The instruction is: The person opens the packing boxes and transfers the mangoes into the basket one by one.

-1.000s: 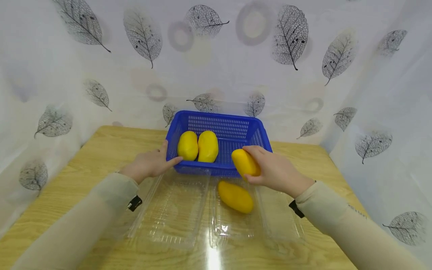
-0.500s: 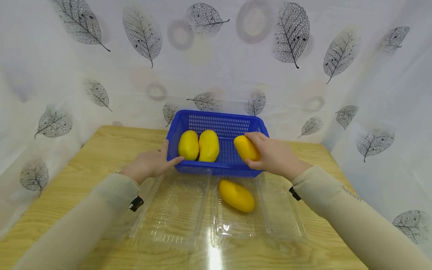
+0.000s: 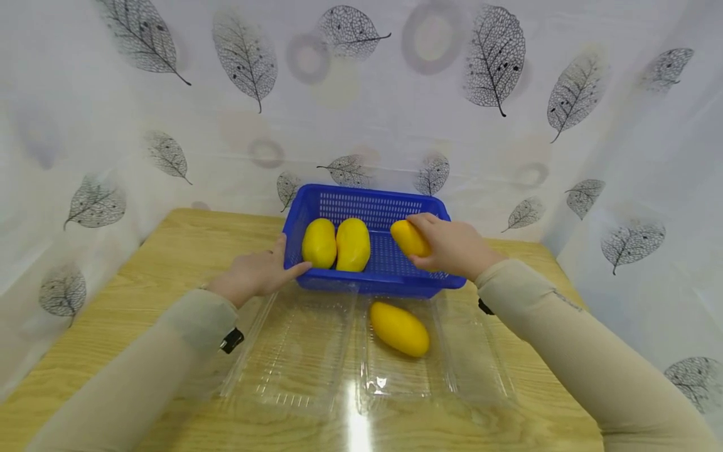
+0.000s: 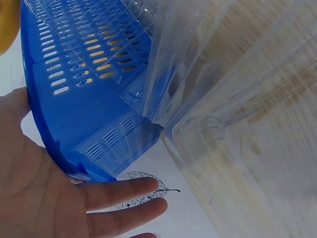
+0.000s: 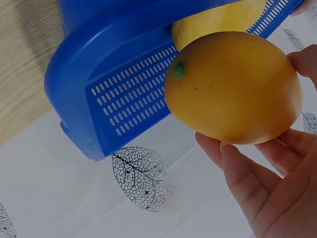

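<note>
A blue plastic basket (image 3: 390, 285) sits at the back of the table, with two yellow mangoes (image 3: 353, 245) side by side in its left half. My left hand (image 3: 254, 274) rests at its front left corner, thumb on the rim and fingers extended along the outside, as the left wrist view shows. Over the basket's right half, my right hand (image 3: 454, 246) holds another mango (image 5: 233, 87), gripped between thumb and fingers, a green stem spot showing on it. One more mango (image 3: 399, 328) lies in a clear plastic tray in front of the basket.
Clear plastic containers (image 3: 299, 351) stand along the basket's front, on the wood-grain table (image 3: 169, 263). Behind and at both sides hangs a white leaf-print curtain (image 3: 373, 113).
My right hand has moved the held mango away from me, from the front rim to over the basket's right half. My left hand stays at the corner.
</note>
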Available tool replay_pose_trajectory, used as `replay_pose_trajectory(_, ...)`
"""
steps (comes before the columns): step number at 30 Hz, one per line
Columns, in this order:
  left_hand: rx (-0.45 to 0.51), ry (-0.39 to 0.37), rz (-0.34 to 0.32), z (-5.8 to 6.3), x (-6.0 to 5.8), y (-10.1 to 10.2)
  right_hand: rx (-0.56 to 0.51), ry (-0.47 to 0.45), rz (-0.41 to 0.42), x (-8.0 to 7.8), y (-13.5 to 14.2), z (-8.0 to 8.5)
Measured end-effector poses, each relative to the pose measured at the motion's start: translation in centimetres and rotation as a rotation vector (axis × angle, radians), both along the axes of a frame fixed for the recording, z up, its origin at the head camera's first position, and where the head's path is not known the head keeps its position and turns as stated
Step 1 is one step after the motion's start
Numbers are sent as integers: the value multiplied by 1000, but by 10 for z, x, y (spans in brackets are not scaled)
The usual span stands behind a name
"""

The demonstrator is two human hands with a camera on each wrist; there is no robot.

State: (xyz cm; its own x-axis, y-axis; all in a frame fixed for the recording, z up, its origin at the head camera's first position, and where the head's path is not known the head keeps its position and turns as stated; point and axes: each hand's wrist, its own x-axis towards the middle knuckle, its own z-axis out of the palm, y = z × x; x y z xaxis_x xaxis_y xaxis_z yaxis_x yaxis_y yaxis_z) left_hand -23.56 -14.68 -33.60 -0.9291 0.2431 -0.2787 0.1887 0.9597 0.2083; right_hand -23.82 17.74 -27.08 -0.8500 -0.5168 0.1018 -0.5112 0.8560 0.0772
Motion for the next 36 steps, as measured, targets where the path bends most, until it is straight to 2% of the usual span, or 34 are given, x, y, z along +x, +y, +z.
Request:
replay_pose_trajectory(6, -7, 10, 4, 1, 0, 0, 19, 17, 57, -7, -5, 0)
replay_pose_trajectory(12, -15, 10, 1, 2, 1, -1, 77, -2, 66, -15, -9, -1)
replay_pose_trajectory(20, -21, 11, 5, 3, 2, -3, 108, -25, 128, -28, -18, -6)
replay_pose_trajectory(29, -21, -9, 5, 4, 3, -1, 174, -105, 95, -41, -20, -9)
replay_pose_trajectory(36, -30, -15, 1, 3, 2, 1, 188, -110, 83, -51, -20, -14)
